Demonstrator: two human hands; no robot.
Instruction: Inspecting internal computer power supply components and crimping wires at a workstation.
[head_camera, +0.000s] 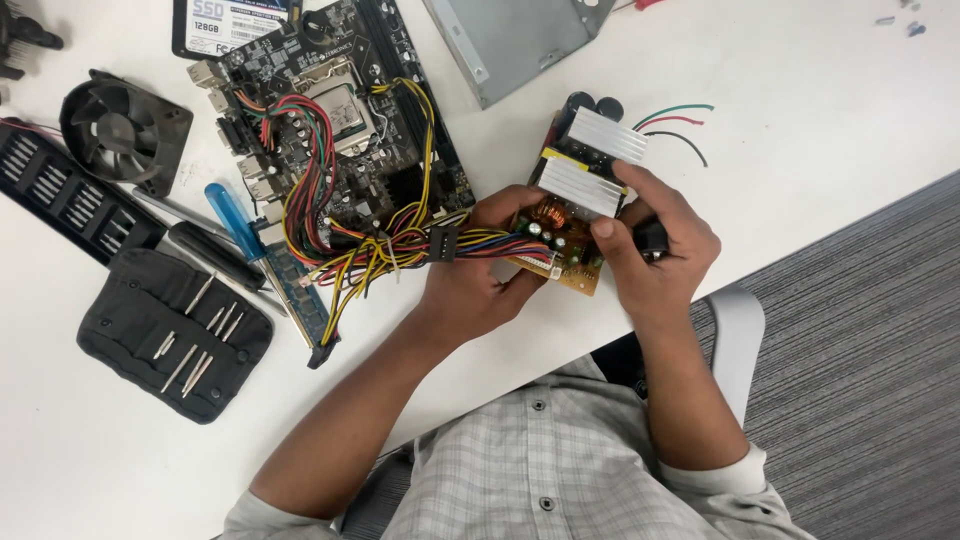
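A power supply circuit board (575, 190) with silver heatsinks, a copper coil and black capacitors is held over the white table (820, 130). My left hand (480, 280) grips its near left edge where a bundle of coloured wires (380, 245) leaves it. My right hand (655, 245) holds the board's right side, thumb resting on the component face. Red, green and black loose wires (680, 125) stick out past the board.
A motherboard (330, 110) lies under the wire bundle. Left of it are a blue-handled screwdriver (232, 218), a black screwdriver (215, 255), a memory stick (300, 300), a black bit pouch (175, 335), a bit case (60, 195) and a fan (125, 130). A metal casing (510, 40) sits at the top.
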